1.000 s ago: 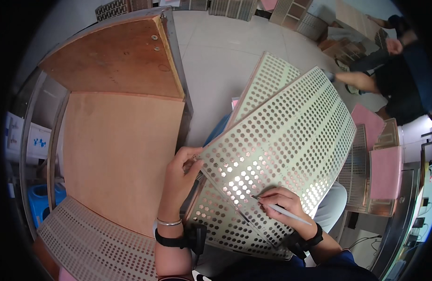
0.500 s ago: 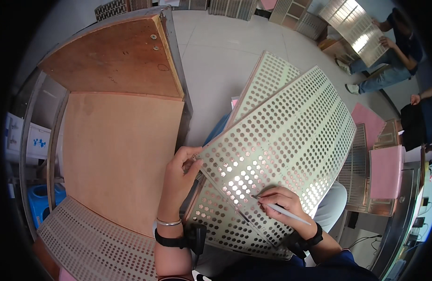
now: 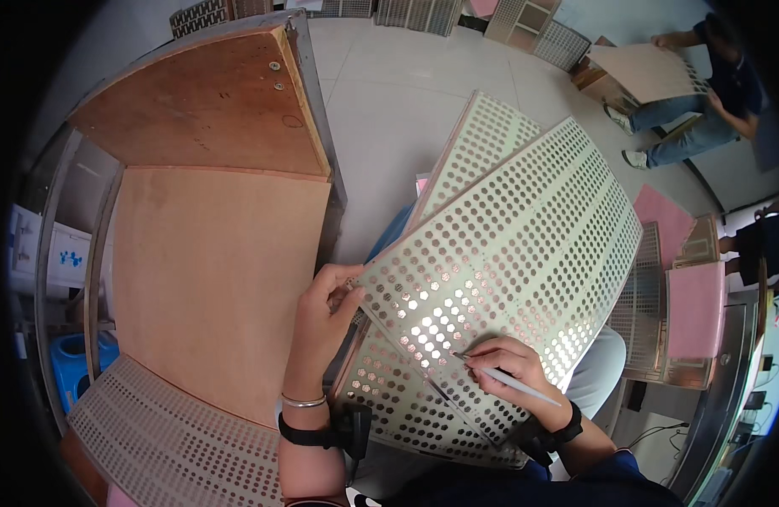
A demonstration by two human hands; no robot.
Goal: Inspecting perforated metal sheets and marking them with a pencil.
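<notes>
A large pale green panel with rows of shiny metallic dots lies tilted across my lap, on top of similar panels. My left hand pinches its left corner between thumb and fingers. In my right hand is a slim white pen-like tool, gripped as one holds a pen. Its dark tip rests at or just above the dots near the panel's lower middle; contact cannot be made out. Beneath, another dotted panel shows at the lower left, and a further one sticks out at the far side.
At left stands a wooden box-like stand with a raised back board. A dotted sheet lies at its near end. Pink sheets and stacked panels stand at right. Far right, a seated co-worker handles a panel.
My hands, the tool and the panel look almost unmoved. The co-worker's panel has tipped from a steep, shiny face to a flatter, dull brown one. Another person at the right edge has shifted.
</notes>
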